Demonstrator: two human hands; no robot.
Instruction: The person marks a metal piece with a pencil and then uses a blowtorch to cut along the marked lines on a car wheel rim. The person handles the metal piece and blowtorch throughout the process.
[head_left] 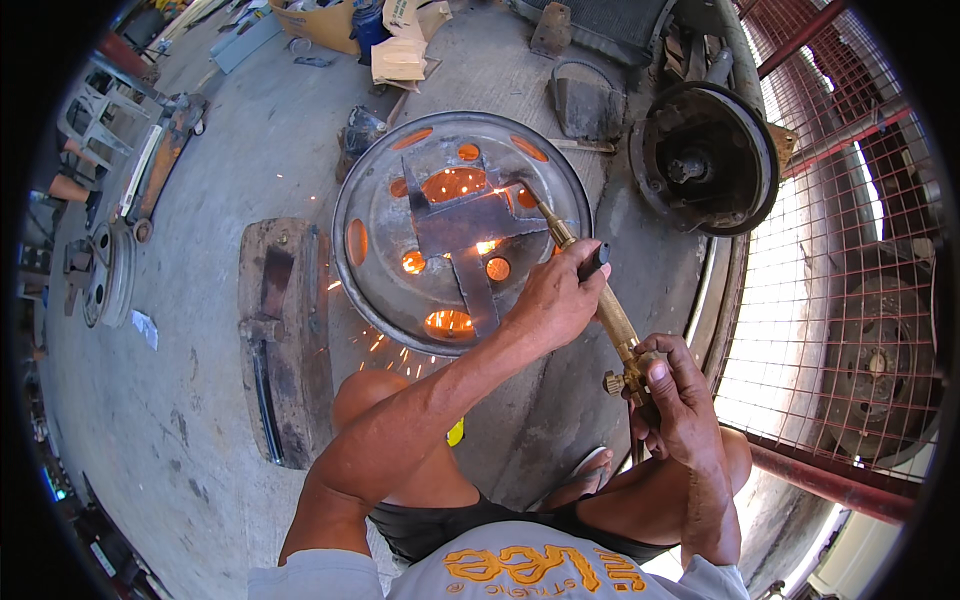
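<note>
A brass cutting torch [618, 318] slants across the middle, its bent tip at the upper right part of a flat, cross-like steel plate [465, 226]. The plate lies on a round steel wheel [375, 300], whose holes glow orange. Bright spots show along the plate, and sparks spray out below the wheel on the near side. My left hand [560, 295] is closed round the torch's front part, beside a black knob. Farther back, my right hand [680, 400] grips its rear end by the brass valves; some of its fingers are hidden behind the torch.
Left of the wheel lies a long, worn metal block [285, 345]. A dark brake drum [705, 160] stands at right, beside a red wire-mesh fence [830, 250]. Cardboard [400, 55] and a radiator [610, 25] are at the back. My sandalled foot [590, 470] is close by.
</note>
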